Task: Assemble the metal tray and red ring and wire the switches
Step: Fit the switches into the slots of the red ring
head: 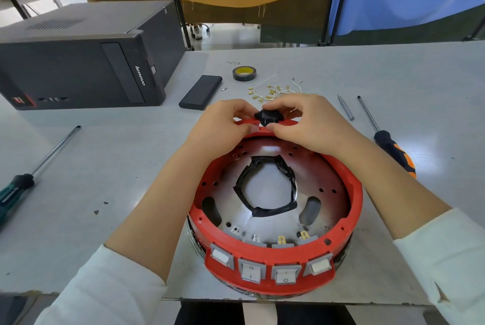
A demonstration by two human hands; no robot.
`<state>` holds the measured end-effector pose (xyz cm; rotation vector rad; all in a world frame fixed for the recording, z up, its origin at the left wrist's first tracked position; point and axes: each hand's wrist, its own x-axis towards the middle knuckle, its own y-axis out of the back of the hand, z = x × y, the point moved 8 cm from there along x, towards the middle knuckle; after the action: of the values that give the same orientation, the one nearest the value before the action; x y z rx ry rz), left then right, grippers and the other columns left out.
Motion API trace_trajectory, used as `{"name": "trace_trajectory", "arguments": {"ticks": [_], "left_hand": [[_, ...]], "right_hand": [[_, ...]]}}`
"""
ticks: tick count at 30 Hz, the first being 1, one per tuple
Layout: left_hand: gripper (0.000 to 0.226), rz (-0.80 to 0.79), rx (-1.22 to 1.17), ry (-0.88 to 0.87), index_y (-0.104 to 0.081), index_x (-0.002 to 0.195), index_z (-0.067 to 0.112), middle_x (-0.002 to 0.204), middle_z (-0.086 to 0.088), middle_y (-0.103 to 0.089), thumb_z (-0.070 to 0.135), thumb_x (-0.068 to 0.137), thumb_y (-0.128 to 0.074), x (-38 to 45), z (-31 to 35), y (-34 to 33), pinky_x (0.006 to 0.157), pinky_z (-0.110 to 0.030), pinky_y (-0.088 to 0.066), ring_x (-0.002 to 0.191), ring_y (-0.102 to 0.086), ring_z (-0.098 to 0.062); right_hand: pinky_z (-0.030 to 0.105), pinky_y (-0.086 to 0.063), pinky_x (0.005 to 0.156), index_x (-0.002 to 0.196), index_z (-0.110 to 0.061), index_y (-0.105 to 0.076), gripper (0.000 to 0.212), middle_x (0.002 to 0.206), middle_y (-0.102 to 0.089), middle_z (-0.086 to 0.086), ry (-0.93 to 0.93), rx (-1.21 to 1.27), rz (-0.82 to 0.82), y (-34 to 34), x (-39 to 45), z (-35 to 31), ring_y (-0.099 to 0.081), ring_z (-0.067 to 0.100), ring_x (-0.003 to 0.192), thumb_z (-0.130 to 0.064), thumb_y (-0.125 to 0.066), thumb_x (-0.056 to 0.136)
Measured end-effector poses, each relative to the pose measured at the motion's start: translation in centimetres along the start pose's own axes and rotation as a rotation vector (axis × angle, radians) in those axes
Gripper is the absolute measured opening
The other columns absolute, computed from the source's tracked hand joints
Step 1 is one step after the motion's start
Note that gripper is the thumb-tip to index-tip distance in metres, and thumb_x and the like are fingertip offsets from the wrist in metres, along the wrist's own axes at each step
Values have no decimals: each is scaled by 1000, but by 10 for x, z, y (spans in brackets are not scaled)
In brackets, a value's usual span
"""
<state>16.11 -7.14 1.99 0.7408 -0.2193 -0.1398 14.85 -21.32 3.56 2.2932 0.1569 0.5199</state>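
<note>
I am seating a black socket [268, 116] at twelve o'clock on the red ring [354, 188], left hand [223, 125] and right hand [307, 122] both pinching it; next, press home.

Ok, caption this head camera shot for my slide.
Both hands pinch a black socket at the red ring's far rim.

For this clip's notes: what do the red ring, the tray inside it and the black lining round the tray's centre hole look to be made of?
Red ring: probably moulded plastic, matte, uniform red with formed switch openings. Tray: bare metal, likely steel or aluminium; it gives a bright glare and has punched holes. Black lining: looks like wrapped glossy tape, wrinkled and uneven; cannot be sure.
</note>
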Motion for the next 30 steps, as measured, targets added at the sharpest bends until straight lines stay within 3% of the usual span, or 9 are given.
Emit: {"name": "trace_trajectory", "arguments": {"ticks": [4, 9, 12, 15, 18, 21, 26, 28, 30], "left_hand": [[16, -2, 3, 8, -69, 99, 26, 93, 11, -70, 19, 84, -71, 0, 0, 0, 86, -26, -50, 89, -65, -9], [20, -18, -4, 11, -70, 102, 25, 96, 11, -69, 14, 85, -68, -2, 2, 0, 90, -24, -48, 96, -65, -9], [29, -51, -94, 77, -72, 104, 25, 101, 8, -72, 7, 86, -59, -3, 0, -1, 90, -27, -52, 97, -67, -12], [21, -61, -177, 159, -75, 92, 29, 92, 6, -75, 18, 87, -58, -1, -2, -1, 79, -18, -50, 89, -67, -8], [20, -69, -122, 159, -76, 85, 25, 79, 7, -72, 38, 90, -62, 2, -1, -3, 60, -6, -42, 72, -60, -1], [19, -82, -75, 148, -71, 77, 31, 73, 14, -67, 39, 92, -61, 4, -3, -5, 51, -2, -37, 63, -55, 4], [19, -108, -108, 204, -75, 89, 23, 86, -7, -68, 38, 91, -63, 6, -7, -7, 64, -21, -41, 75, -52, -13], [13, -102, -157, 256, -75, 91, 22, 100, -7, -72, 30, 91, -65, 7, -9, -6, 69, -17, -42, 85, -55, -11], [9, -99, -185, 294, -74, 87, 24, 99, -2, -72, 26, 91, -66, 7, -11, -7, 70, -12, -40, 89, -57, -9]], "right_hand": [[14, -44, 86, 110, -25, -70, 33, 103, -67, -12, 9, -6, 1, 0, 0, 0, -57, -1, 91, -18, -71, 78], [17, -41, 82, 108, -23, -70, 33, 103, -66, -5, 37, -89, -40, -6, 1, -1, -55, 6, 93, -16, -72, 76], [14, -41, 74, 99, -29, -70, 22, 96, -65, -12, 28, -79, -54, -8, 3, 0, -55, 5, 86, -23, -70, 78], [9, -41, 67, 82, -35, -71, 8, 79, -67, -19, -66, 67, -48, -6, 8, 9, -57, -3, 74, -33, -64, 86], [25, -47, 77, 84, -23, -76, 13, 86, -72, -6, -164, 149, -51, -2, 17, 17, -62, 7, 82, -30, -66, 88], [22, -45, 71, 79, -26, -75, 12, 86, -67, -6, -312, 96, -202, -2, 25, 26, -58, 13, 83, -38, -73, 80], [22, -56, 63, 84, -18, -75, 13, 78, -70, -3, -423, 16, -475, -2, 40, 18, -63, 11, 72, -29, -77, 78], [22, -57, 64, 85, -15, -75, 10, 77, -71, -2, -429, -11, -535, -5, 43, 14, -64, 10, 70, -24, -76, 79], [27, -59, 72, 90, -11, -74, 13, 81, -72, 2, -431, -42, -570, -8, 46, 11, -66, 14, 74, -20, -75, 80]]}}
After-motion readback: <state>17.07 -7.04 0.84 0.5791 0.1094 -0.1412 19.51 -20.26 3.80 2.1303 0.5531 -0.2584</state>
